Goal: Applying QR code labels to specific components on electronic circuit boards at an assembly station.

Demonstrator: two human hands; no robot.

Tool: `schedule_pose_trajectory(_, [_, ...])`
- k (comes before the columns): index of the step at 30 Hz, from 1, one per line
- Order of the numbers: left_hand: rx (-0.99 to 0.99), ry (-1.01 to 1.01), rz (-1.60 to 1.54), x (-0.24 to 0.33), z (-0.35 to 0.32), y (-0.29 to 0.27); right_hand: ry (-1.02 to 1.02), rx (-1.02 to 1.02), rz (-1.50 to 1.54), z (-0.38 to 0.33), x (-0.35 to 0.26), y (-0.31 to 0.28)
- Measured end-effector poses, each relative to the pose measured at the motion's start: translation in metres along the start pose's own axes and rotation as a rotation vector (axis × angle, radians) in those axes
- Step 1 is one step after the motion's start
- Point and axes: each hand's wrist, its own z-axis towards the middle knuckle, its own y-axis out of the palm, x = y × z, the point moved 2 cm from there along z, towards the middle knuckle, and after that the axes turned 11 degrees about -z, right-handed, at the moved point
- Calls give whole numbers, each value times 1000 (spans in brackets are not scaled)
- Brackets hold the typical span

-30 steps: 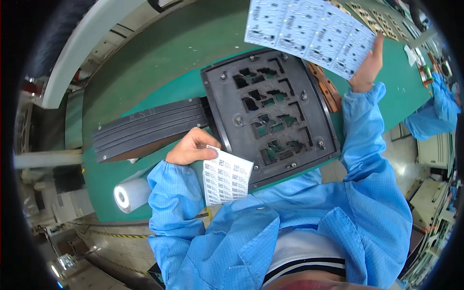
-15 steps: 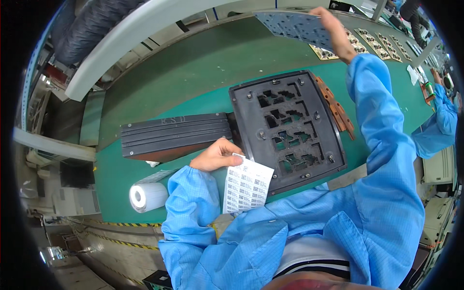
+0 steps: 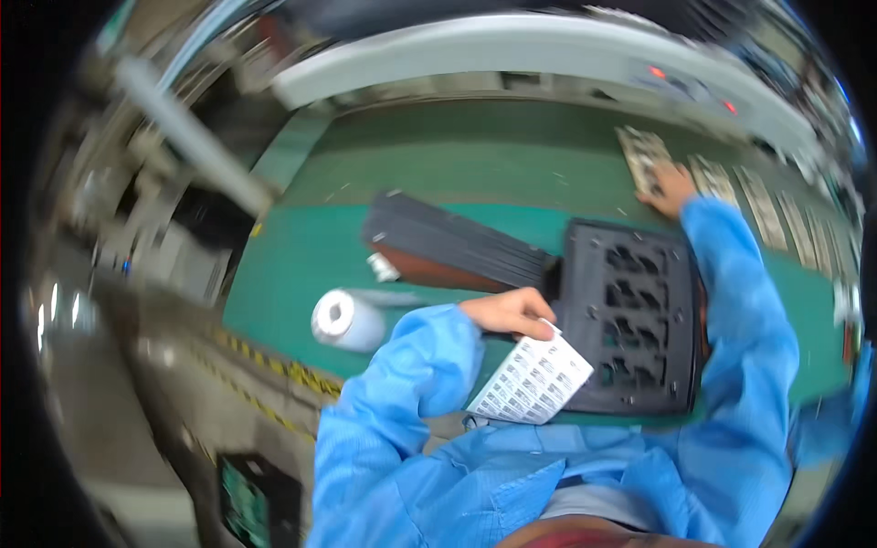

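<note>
Down from mid-air with right hand (image 3: 673, 189), so touching tan rectangular circuit board (image 3: 642, 151), can't tell if gripping; still pinching white paper label sheet (image 3: 537, 379) with left hand (image 3: 512, 312).

One label sheet (image 3: 534, 382), one white roll (image 3: 363, 327), one black fixture (image 3: 592, 283), at least five boards (image 3: 641, 149)

Even indoor light. Motion blur smears the circuit boards (image 3: 642, 149) and softens print on the label sheet (image 3: 537, 379); red lights (image 3: 658, 71) glow on a white beam (image 3: 512, 48). Fisheye distortion bends edges toward black corners.
</note>
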Motion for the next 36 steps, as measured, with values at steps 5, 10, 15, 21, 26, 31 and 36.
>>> schedule_pose_trajectory(5, [-58,25,-102,3,-6,12,-72,114,-36,-45,-22,-42])
schedule_pose_trajectory(10, [-66,-3,-213,-7,-20,15,4,411,284,-117,24,-43])
schedule_pose_trajectory(15, [-141,-59,-61,0,13,-8,500,556,760,-247,168,79])
schedule_pose_trajectory(21, [40,-122,-204,-4,-23,-17,304,170,355,-187,52,-16])
schedule_pose_trajectory(26, [84,-66,-94,9,0,6,326,178,418,-205,46,-21])
schedule_pose_trajectory(31, [107,-57,-79,8,-7,7,223,193,493,-201,18,-29])
schedule_pose_trajectory(36, [46,-114,-227,2,-18,-3,271,343,624,-192,7,-15])
